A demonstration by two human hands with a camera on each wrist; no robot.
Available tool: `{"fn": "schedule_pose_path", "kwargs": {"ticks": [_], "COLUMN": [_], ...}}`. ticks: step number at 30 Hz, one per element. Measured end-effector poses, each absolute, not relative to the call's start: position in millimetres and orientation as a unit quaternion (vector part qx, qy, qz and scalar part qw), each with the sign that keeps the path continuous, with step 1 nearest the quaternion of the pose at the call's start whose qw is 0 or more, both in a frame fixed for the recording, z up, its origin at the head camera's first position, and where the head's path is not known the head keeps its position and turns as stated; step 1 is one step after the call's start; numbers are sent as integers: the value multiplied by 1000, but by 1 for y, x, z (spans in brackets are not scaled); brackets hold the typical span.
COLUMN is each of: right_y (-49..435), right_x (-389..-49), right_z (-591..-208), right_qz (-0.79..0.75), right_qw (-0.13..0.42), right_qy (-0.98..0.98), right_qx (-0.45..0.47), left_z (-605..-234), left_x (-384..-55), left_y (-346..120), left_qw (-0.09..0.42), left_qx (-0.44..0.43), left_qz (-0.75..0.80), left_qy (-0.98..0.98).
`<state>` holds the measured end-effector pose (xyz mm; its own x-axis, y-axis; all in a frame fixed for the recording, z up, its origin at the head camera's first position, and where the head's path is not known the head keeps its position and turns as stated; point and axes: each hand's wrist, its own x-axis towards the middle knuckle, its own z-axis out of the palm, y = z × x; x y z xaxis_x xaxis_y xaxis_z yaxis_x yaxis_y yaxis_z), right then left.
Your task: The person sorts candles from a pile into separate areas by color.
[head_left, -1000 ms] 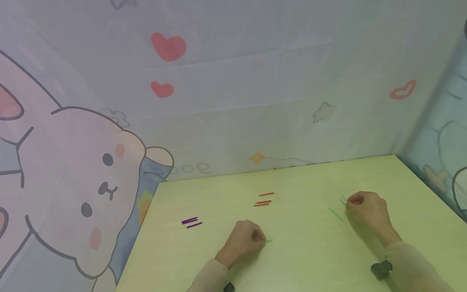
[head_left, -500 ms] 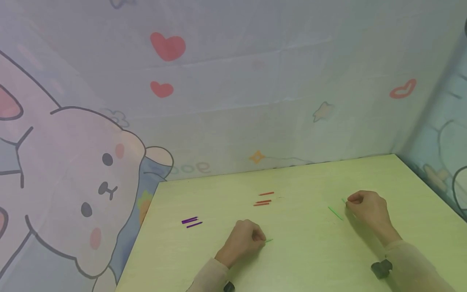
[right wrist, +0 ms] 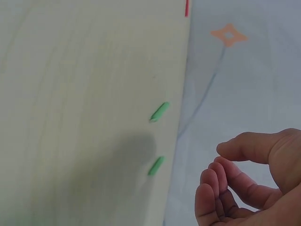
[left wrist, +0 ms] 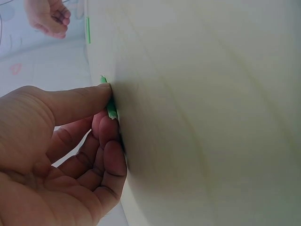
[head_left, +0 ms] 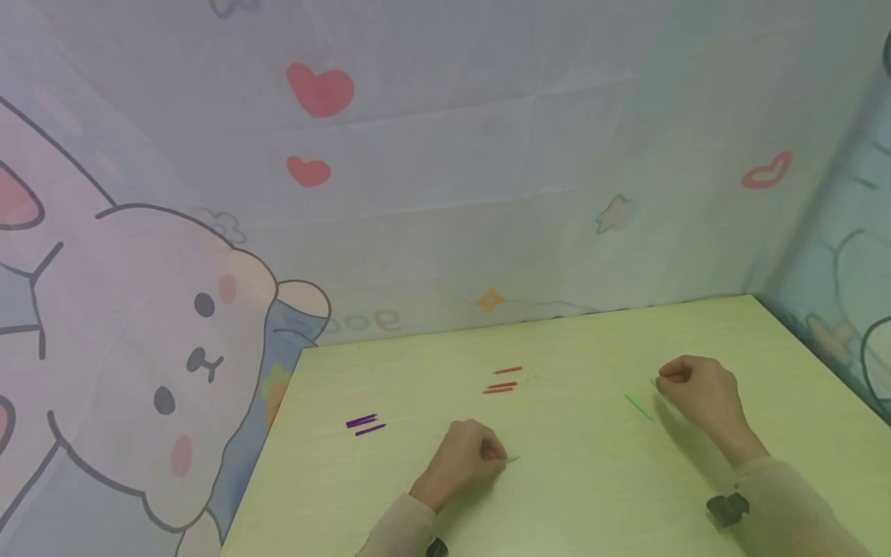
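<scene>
Between thumb and fingers, low at the tabletop, my left hand (head_left: 459, 464) pinches a short green coloured pencil (left wrist: 111, 107); only its ends show. My right hand (head_left: 703, 394) hovers above the table at the right, its fingers loosely curled with nothing between them in the right wrist view. Below it two green coloured pencils lie apart and roughly parallel: one (right wrist: 160, 111) in plain sight, the other (right wrist: 156, 166) partly hidden by the hand in the head view.
Three orange coloured pencils (head_left: 503, 386) lie at the middle back of the pale table (head_left: 571, 495). Three purple ones (head_left: 362, 422) lie at the left. A printed cloth backdrop (head_left: 445, 232) stands behind the table's far edge.
My right hand has let go of a green pencil, which lies on the table, and has lifted slightly. My left hand has stayed still with its pencil.
</scene>
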<state>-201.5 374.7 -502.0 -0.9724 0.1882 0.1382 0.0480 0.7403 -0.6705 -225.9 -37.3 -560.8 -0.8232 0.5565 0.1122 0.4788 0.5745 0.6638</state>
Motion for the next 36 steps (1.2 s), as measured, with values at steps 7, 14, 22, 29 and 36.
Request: {"fn": "schedule_pose_path", "kwargs": {"ticks": [7,14,22,29,36], "right_y": [363,342,312,286,257], "right_x": [-197,-186,-172,-158,-137], "right_z": [-487,-467,-460,-463,-470], "right_qz": [350,358,363,376,392], "right_qw": [102,94,86,48,-19], "right_qy": [-929,-929,-928,-923,-908], "right_qx": [-54,-17,20,73,144], "left_z": [-590,-546,-573,-586,-554], "left_x": [-240,-218,-235,-240,-224], "left_y": [-40,-36,-38,-39,-37], "left_qw": [52,45,59,43,45], "left_qx": [296,296,283,300,310], "left_qz": [350,345,345,339,343], "left_qy": [887,889,893,890,886]}}
